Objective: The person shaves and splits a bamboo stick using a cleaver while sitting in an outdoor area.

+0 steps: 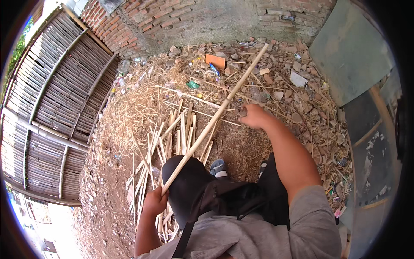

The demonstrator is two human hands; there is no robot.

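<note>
A long pale bamboo strip (207,129) slants across my lap, from low left to the rubble ahead. Its near end is in my left hand (155,202), whose fingers are wrapped round it over my left thigh. My right hand (253,116) hovers just to the right of the strip's middle, apart from it. Its fingers are curled in, with a small dark patch at their tips; what they hold, if anything, is too small to name. Beneath the strip and beside my left leg lies a loose pile of split bamboo pieces (184,134).
Bamboo slat panels (64,82) stand along the left. A weathered brick wall (194,26) closes the far side, with rubble (297,103), dry straw and litter before it. Grey sheet panels (351,52) lean at the right. My sandalled foot (218,167) rests on the dirt.
</note>
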